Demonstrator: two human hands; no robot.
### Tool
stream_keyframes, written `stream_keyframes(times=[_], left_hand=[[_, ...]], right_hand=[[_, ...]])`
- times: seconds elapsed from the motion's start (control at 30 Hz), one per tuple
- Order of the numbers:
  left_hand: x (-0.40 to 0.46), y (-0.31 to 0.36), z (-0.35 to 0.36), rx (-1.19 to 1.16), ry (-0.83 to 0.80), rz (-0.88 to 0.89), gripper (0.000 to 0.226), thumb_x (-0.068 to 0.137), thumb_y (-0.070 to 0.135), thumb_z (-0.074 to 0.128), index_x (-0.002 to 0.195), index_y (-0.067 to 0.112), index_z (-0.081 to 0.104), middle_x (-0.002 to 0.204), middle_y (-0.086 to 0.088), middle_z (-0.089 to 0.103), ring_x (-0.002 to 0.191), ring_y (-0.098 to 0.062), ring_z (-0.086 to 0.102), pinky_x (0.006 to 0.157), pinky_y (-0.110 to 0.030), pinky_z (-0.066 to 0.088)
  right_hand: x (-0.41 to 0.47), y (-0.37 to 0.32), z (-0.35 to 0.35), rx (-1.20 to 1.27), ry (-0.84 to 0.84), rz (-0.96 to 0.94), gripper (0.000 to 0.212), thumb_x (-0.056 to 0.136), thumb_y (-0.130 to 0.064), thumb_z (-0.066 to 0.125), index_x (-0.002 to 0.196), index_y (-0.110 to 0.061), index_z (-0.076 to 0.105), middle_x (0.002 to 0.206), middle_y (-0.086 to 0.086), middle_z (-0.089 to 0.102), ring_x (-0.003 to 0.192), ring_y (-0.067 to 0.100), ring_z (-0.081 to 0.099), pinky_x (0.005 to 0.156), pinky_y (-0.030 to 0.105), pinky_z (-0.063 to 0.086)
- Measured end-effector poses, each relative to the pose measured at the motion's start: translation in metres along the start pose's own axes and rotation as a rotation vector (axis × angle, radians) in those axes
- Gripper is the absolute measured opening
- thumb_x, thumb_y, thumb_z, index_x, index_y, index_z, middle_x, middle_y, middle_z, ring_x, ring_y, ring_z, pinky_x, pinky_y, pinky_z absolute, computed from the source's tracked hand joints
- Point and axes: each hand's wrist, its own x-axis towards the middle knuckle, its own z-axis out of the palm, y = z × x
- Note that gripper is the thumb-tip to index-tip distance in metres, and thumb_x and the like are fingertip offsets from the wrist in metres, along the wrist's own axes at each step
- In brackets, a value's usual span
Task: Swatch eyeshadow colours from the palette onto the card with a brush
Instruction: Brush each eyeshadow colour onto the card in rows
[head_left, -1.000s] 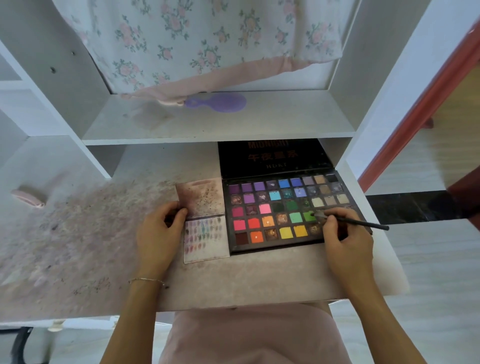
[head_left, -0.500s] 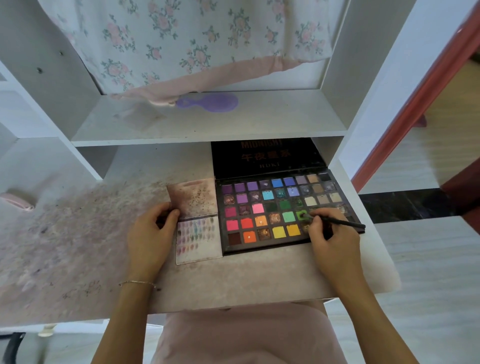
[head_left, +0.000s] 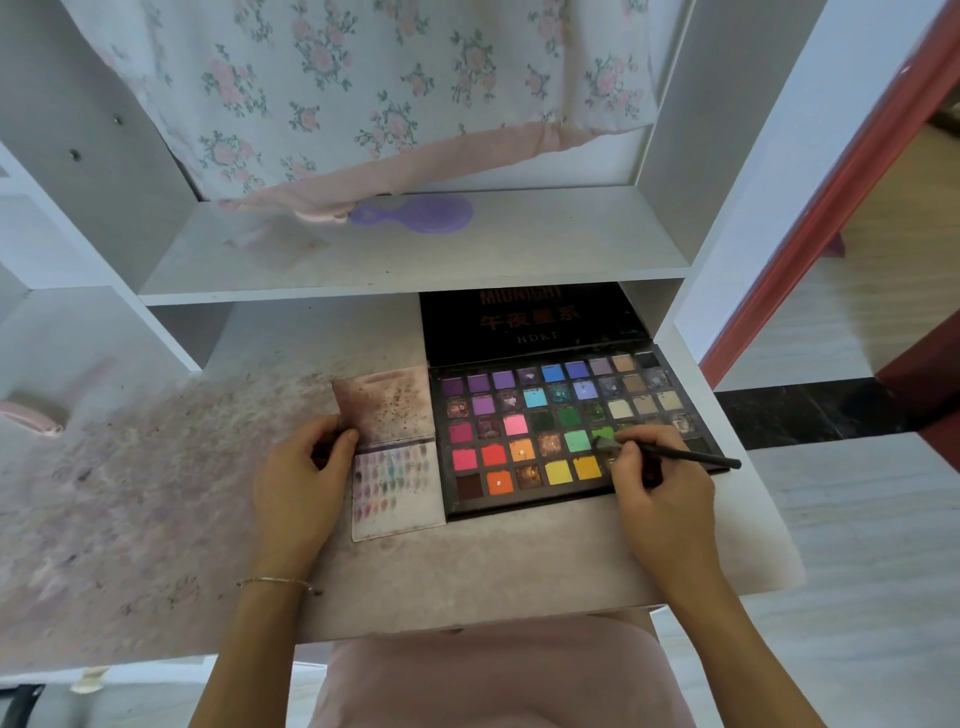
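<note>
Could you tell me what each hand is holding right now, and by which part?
Right hand pinches the brush near its bristle end. Left hand holds the card at its left edge.

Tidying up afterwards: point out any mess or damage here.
Loose powder smudges stain the desk left of the card. Dark specks litter the card's upper flap. Several palette pans look dug out.
</note>
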Motion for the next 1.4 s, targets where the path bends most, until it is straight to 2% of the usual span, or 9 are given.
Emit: stream_keyframes(times=[0.17,0.33,0.53,0.63,0.83,0.97,1.1,1.3,1.4], left_hand=[[0.0,-0.001,0.0,-0.004,-0.011,-0.004,0.022,0.089,0.018,0.055,0.107,0.013,0.065,0.1,-0.003,0.068,0.082,-0.012,0.056,0.071,-0.025,0.041],[0.001,0.0,-0.001,-0.037,-0.016,-0.008,0.021,0.088,0.017,0.056,0.107,0.014,0.066,0.098,0.0,0.068,0.082,-0.012,0.058,0.073,-0.026,0.043],[0.0,0.002,-0.001,-0.031,0.009,0.002,0.019,0.087,0.017,0.057,0.104,0.016,0.067,0.092,0.008,0.064,0.079,-0.008,0.056,0.067,-0.015,0.039],[-0.001,0.003,-0.002,-0.049,0.009,-0.007,0.019,0.088,0.017,0.057,0.104,0.017,0.066,0.089,0.012,0.061,0.077,-0.005,0.055,0.067,-0.011,0.038],[0.0,0.004,-0.002,-0.035,0.022,0.003,0.018,0.087,0.017,0.058,0.102,0.016,0.067,0.085,0.013,0.06,0.077,-0.008,0.057,0.067,-0.02,0.041],[0.0,0.004,-0.002,-0.042,0.022,0.009,0.017,0.087,0.017,0.058,0.101,0.016,0.067,0.085,0.013,0.061,0.077,-0.008,0.058,0.065,-0.016,0.041],[0.0,0.002,-0.002,-0.043,0.022,0.014,0.018,0.087,0.017,0.057,0.102,0.017,0.067,0.086,0.013,0.061,0.077,-0.008,0.058,0.066,-0.013,0.041],[0.001,0.002,-0.001,-0.051,0.027,0.02,0.017,0.087,0.016,0.057,0.101,0.016,0.067,0.085,0.012,0.062,0.076,-0.008,0.058,0.066,-0.014,0.041],[0.001,0.001,-0.001,-0.041,0.027,0.017,0.018,0.087,0.017,0.057,0.102,0.015,0.067,0.086,0.011,0.062,0.077,-0.01,0.059,0.068,-0.019,0.043]], right_hand=[[-0.014,-0.021,0.028,0.121,-0.152,-0.065,0.037,0.085,0.006,0.051,0.079,-0.03,0.053,0.072,-0.008,0.058,0.066,-0.005,0.056,0.053,0.004,0.04],[-0.025,-0.034,0.063,0.153,-0.307,-0.1,0.025,0.083,-0.009,0.052,0.079,-0.033,0.05,0.068,-0.013,0.054,0.069,0.002,0.055,0.055,0.013,0.044],[-0.024,-0.042,0.09,0.042,-0.456,-0.166,0.024,0.085,-0.021,0.05,0.082,-0.044,0.044,0.077,-0.017,0.055,0.075,0.002,0.054,0.064,0.014,0.043],[-0.024,-0.041,0.093,0.018,-0.453,-0.172,0.021,0.084,-0.024,0.049,0.082,-0.044,0.044,0.08,-0.015,0.056,0.08,0.008,0.056,0.068,0.024,0.048],[-0.025,-0.039,0.094,-0.035,-0.467,-0.192,0.016,0.081,-0.02,0.052,0.082,-0.035,0.049,0.079,-0.011,0.058,0.078,0.008,0.058,0.066,0.019,0.049],[-0.025,-0.041,0.094,-0.076,-0.454,-0.201,0.007,0.079,-0.023,0.05,0.083,-0.022,0.056,0.077,-0.013,0.056,0.078,0.008,0.057,0.066,0.023,0.049],[-0.025,-0.041,0.095,-0.122,-0.475,-0.222,0.006,0.082,-0.015,0.056,0.085,-0.019,0.059,0.078,-0.022,0.049,0.081,0.01,0.054,0.07,0.027,0.048],[-0.025,-0.039,0.095,-0.155,-0.507,-0.207,0.007,0.08,-0.014,0.056,0.083,-0.02,0.059,0.079,-0.01,0.055,0.082,0.012,0.052,0.071,0.031,0.048],[-0.025,-0.04,0.096,-0.161,-0.496,-0.204,0.008,0.082,-0.015,0.057,0.085,-0.021,0.059,0.08,-0.016,0.052,0.084,0.011,0.053,0.074,0.029,0.048]])
